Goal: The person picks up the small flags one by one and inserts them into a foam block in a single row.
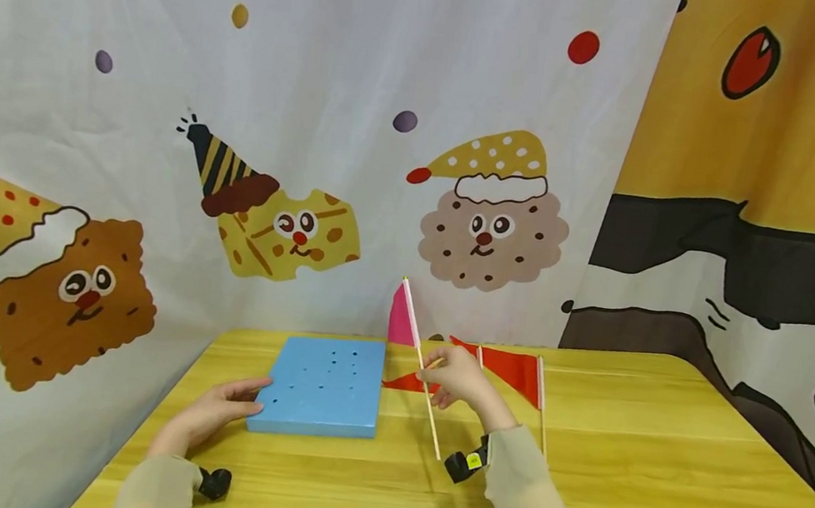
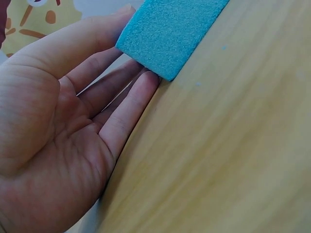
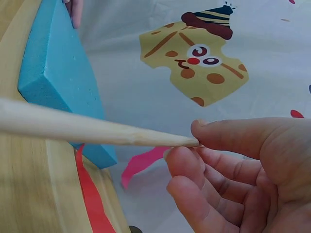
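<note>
A pink triangular flag (image 1: 403, 322) on a thin pale stick (image 3: 107, 130) is held up over the table. My right hand (image 1: 460, 377) pinches its stick between thumb and fingertips, and the bare lower end slants down toward the tabletop. To its left lies a blue foam board (image 1: 329, 414) dotted with small holes in its top. My left hand (image 1: 219, 409) rests at the board's left edge, fingers nearly straight. In the left wrist view, the fingertips (image 2: 146, 85) touch the board's corner (image 2: 167, 46).
Behind and beside my right hand lie red flags (image 1: 515, 373) on pale sticks, partly hidden by the hand. Everything rests on a yellow wood-grain table (image 1: 655, 467). A cartoon-printed cloth (image 1: 370, 49) hangs along the back and left side.
</note>
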A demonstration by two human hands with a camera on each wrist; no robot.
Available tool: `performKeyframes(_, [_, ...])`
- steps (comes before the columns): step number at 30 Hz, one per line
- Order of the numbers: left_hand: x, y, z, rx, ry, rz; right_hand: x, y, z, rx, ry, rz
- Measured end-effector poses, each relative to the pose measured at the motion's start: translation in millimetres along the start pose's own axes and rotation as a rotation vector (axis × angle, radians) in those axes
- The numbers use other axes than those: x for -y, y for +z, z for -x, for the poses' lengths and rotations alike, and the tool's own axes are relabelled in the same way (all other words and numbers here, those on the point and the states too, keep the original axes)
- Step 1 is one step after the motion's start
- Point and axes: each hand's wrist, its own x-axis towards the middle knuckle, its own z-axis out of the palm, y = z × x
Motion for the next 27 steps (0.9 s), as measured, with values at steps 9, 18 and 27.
performKeyframes(9, [3.7,3.2,1.4,0.036,-0.003,0.014,1.0,-1.8,-4.3,0.000,-0.003,0.004])
performKeyframes(18, [3.2,1.3,4.1,0.003,0.002,0.002,30.2,-8.3,-17.2,0.033,-0.077,0.014])
performKeyframes(27, [-0.4,-0.7,2.2,0.017,0.013,0.004,56.7,-16.6,-22.7,0.041,-0.102,0.031])
